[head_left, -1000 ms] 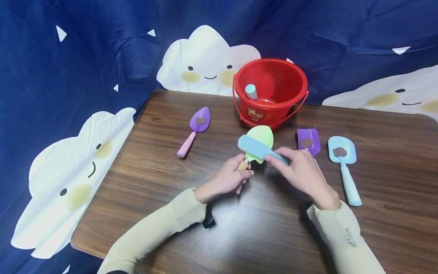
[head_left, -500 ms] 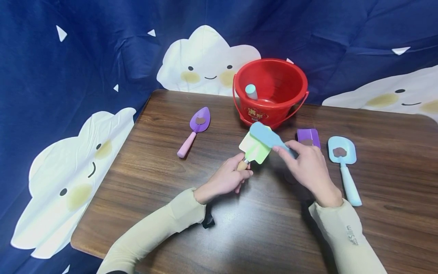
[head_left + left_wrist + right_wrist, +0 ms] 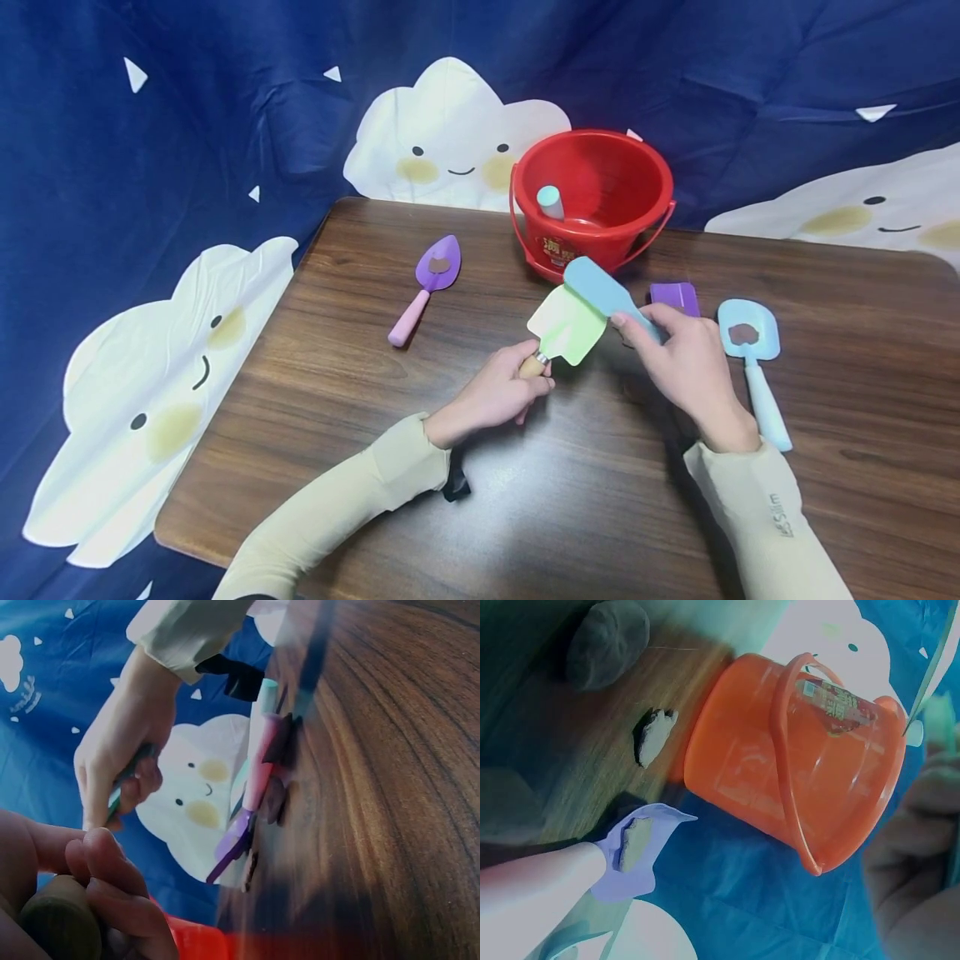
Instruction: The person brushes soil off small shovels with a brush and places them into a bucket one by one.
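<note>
My left hand grips the wooden handle of a light green trowel, its blade raised above the table and pointing away from me. The handle's rounded end shows in the left wrist view. My right hand holds a light blue brush by its narrow handle. Its oblong head overlaps the upper right edge of the blade in the head view, and the underside is hidden. A red bucket stands just beyond both tools, with a pale blue handle leaning inside.
A purple trowel with a pink handle lies left, bearing a brown lump. To the right are a purple scoop, partly behind my right hand, and a light blue shovel. Brown lumps lie on the wooden table near the bucket.
The brush has slid across the trowel blade toward its upper right edge, away from me. My right hand has moved slightly right; my left hand has stayed nearly still.
</note>
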A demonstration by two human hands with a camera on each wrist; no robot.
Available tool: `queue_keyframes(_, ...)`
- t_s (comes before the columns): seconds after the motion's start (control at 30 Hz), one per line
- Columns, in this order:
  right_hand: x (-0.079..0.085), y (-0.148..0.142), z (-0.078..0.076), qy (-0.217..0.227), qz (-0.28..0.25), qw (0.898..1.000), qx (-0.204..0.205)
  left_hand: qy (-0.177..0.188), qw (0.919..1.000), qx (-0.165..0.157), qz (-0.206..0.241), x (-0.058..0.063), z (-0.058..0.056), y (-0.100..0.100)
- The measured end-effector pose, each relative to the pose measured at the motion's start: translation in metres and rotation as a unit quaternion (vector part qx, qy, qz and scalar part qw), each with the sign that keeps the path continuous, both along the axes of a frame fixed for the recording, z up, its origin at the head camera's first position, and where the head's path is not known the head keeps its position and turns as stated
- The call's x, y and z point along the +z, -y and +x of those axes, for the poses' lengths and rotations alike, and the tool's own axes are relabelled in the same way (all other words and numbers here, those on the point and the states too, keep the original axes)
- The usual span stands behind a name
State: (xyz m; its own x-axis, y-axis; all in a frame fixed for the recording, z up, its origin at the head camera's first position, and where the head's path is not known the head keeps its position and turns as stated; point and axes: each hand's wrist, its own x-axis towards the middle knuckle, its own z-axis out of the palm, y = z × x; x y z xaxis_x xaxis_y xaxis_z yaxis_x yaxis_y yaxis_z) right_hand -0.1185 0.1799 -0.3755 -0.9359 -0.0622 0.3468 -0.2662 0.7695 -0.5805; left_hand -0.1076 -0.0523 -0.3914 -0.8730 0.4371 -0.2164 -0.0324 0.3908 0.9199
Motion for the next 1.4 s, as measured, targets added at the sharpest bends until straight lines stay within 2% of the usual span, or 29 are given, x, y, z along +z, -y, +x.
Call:
queue_keyframes(0.17,-0.001,0.0039,0.0023,-0.006,-0.009,0.998,0.066,-0.003,1.0,0.006,0.0,0.0003,-0.0016,-0.0005)
queue_keyframes(0.33,-0.0005,0.0054,0.0047,0.002,0.002,0.992,0.128,0.01,0.9997,0.021,-0.005,0.0012,-0.0026,-0.0006)
queue_keyframes(0.47,0.0,0.0046,0.0055,0.017,0.007,0.987,0.157,0.012,0.9993,0.033,-0.014,0.0015,-0.0042,0.0006)
queue_keyframes(1.07,-0.0021,0.0015,0.0032,0.028,0.002,0.989,0.144,-0.001,0.9992,0.026,-0.029,0.0052,-0.0038,0.0031)
queue_keyframes(1.4,-0.0048,0.0005,0.0003,-0.013,0.002,0.994,0.106,-0.013,0.999,0.022,-0.037,0.0069,-0.0012,0.0044)
